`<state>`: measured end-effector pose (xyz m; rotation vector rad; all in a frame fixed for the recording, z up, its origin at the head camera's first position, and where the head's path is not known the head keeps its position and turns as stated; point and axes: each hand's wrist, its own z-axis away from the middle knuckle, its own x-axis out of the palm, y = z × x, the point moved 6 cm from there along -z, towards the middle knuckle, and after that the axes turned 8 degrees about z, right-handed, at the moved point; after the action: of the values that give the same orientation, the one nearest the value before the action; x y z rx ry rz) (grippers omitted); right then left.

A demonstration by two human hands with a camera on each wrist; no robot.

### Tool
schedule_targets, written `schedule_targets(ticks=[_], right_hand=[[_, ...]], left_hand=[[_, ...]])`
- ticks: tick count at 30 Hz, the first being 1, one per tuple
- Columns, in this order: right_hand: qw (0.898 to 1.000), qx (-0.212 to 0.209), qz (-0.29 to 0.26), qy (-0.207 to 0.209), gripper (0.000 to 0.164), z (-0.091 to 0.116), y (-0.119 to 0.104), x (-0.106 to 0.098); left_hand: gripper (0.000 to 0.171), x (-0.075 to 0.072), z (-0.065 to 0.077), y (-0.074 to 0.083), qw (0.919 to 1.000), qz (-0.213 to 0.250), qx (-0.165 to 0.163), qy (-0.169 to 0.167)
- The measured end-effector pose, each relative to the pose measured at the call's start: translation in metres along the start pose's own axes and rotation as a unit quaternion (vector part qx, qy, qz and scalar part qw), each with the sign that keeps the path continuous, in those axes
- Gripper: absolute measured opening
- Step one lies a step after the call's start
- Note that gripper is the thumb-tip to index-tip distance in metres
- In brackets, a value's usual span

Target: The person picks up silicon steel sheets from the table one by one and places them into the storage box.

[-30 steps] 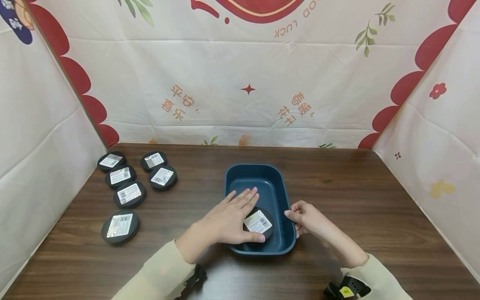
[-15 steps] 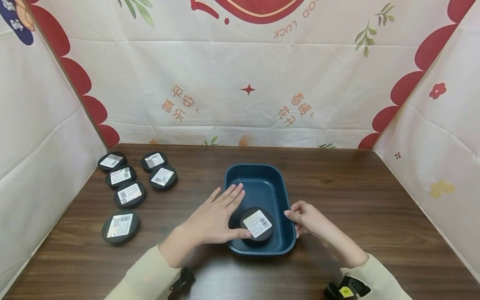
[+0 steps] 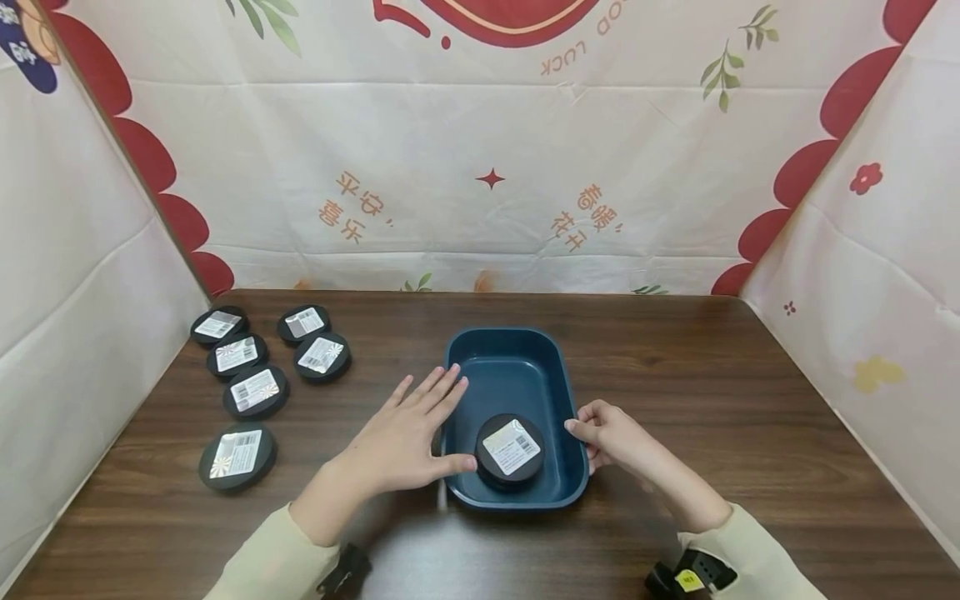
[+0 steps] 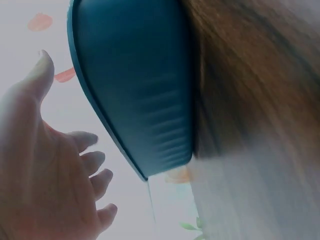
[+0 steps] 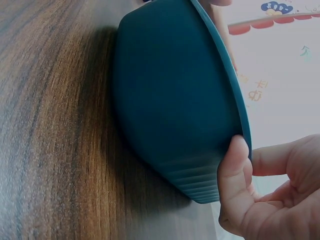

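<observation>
A dark blue rectangular tray point(image 3: 558, 392) stands on the table, with a round black disc point(image 3: 510, 451) bearing a white barcode label lying in its near part. My right hand point(image 3: 615, 435) pinches the tray's right rim between thumb and fingers, which the right wrist view shows closely. My left hand point(image 3: 397, 437) hovers at the tray's left rim with its fingers straight and spread, holding nothing. In the left wrist view that hand point(image 4: 55, 155) is apart from the tray's outer wall point(image 4: 135, 90).
Several more labelled black discs lie on the left of the wooden table point(image 3: 675, 375), the nearest disc point(image 3: 237, 457) apart from the others. White printed cloth point(image 3: 480, 125) encloses the table at the back and both sides.
My left hand has drawn back leftward off the disc, leaving it lying uncovered in the tray. The right hand keeps its hold on the rim. The head view has shifted slightly.
</observation>
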<state>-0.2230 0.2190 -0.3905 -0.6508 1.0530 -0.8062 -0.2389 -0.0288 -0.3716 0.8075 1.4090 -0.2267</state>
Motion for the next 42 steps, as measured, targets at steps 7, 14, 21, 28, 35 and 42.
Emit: schedule_targets(ticks=[7, 14, 21, 28, 35, 42], right_hand=[[1.0, -0.008, 0.009, 0.003, 0.029, 0.0, -0.001, -0.001], [1.0, -0.004, 0.01, 0.002, 0.029, -0.001, -0.001, 0.0], [1.0, -0.006, 0.009, 0.003, 0.027, 0.0, -0.001, 0.0], [1.0, -0.004, 0.008, 0.005, 0.027, 0.0, 0.0, 0.0], [1.0, -0.002, 0.009, 0.006, 0.027, 0.001, 0.0, -0.001], [1.0, -0.005, 0.01, 0.004, 0.027, 0.001, 0.001, 0.0]], left_hand=[[0.085, -0.004, 0.011, -0.011, 0.9997, 0.009, -0.006, 0.02], [0.086, -0.009, 0.025, -0.028, 0.9988, 0.005, -0.027, 0.04], [0.085, -0.016, 0.038, -0.045, 0.9976, 0.0, -0.048, 0.05], [0.087, -0.022, 0.052, -0.062, 0.9954, -0.002, -0.077, 0.057], [0.089, -0.028, 0.065, -0.076, 0.9924, -0.003, -0.101, 0.07], [0.089, -0.033, 0.074, -0.085, 0.9905, -0.003, -0.109, 0.084]])
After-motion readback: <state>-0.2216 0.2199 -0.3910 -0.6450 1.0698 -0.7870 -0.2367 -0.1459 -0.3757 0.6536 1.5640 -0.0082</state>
